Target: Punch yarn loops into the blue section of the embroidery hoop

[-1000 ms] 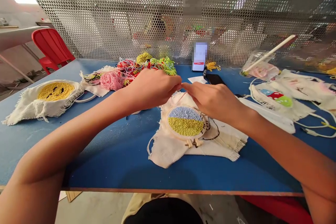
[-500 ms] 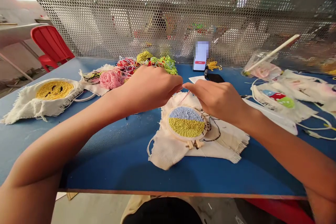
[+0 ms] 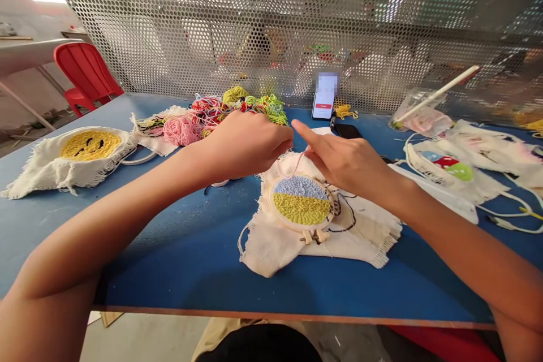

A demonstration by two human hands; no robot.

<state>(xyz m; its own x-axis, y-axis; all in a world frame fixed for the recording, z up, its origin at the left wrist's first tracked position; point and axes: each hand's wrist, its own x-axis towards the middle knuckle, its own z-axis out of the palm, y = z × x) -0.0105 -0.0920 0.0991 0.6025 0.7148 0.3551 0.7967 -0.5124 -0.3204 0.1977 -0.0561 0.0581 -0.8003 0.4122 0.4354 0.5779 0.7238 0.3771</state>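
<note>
Pale pink yarn (image 3: 298, 163) hangs between my two hands, above the far edge of a white cloth (image 3: 271, 246). On that cloth a round hoop (image 3: 334, 216) frames blue and yellow-green looped stitching (image 3: 302, 207). My left hand (image 3: 258, 141) is closed, with the yarn at its fingertips. Just to the right, my right hand (image 3: 343, 161) has its index finger stretched out, while its other fingers are bent by the yarn; what they grip is hidden.
A yarn pile (image 3: 241, 104) and a pink ball (image 3: 182, 130) lie behind my left forearm. A phone (image 3: 323, 103) leans at the back mesh (image 3: 254, 22). Stitched cloths lie left (image 3: 42, 167) and right (image 3: 487, 181), near a plastic cup (image 3: 418, 107).
My right index finger has lifted and straightened away from my left hand. More of the pink yarn shows between the hands. The view has shifted slightly.
</note>
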